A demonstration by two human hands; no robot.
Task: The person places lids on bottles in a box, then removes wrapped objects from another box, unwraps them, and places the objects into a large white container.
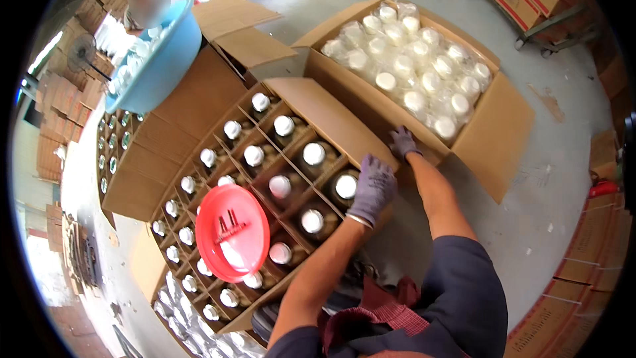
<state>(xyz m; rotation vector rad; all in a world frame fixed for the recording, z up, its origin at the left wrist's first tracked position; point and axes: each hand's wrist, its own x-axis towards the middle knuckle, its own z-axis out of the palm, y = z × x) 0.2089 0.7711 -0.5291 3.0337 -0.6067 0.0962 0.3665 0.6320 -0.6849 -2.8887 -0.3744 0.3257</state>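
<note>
"How do the hands stand?"

"Both reach forward. The gloved left hand (pixel 373 191) bends over the end of a raised flap (pixel 324 118) on the divided carton (pixel 237 320), front and centre (whether it pinches, I cannot tell)."

"And the right hand (pixel 403 143)?"

"Farther out, fingers slightly spread, beside the wrapped-bottle carton (pixel 358 96); contact is unclear."

A single wide fisheye view looks steeply down from the person's head, facing forward over the checked apron (pixel 379 318). The divided box (pixel 324 116) lies close beneath; the floor (pixel 291 5) beyond its far edge is farther off. Straight lines bow toward the dark, rounded rim.
</note>
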